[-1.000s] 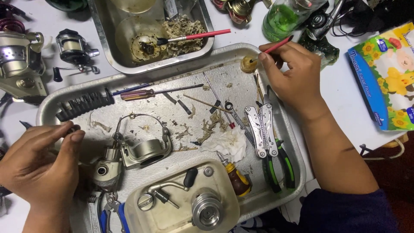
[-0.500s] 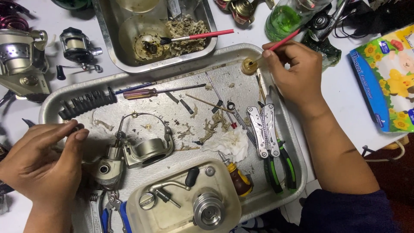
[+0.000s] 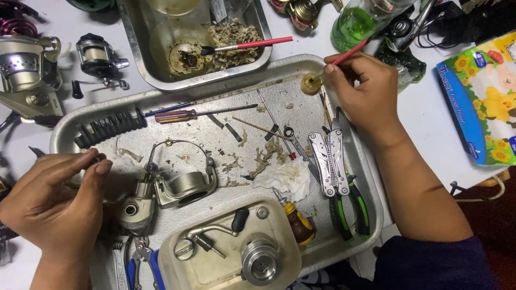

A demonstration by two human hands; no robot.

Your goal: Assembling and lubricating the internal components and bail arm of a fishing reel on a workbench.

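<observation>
Right hand (image 3: 365, 91), upper right of frame: grip closed on red brush (image 3: 349, 52), tip touching small brass cap (image 3: 311, 83) in metal tray (image 3: 75, 126). Left hand (image 3: 51, 201), lower left: fingertips pinched on small dark part (image 3: 95, 159).

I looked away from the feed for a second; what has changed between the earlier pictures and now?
Very little. The right hand keeps the red-handled brush with its tip at the small brass cup in the tray's far corner; the handle has tilted slightly. The left hand stays pinched on a small dark part. Reel body, pliers and screwdrivers unmoved.
</observation>
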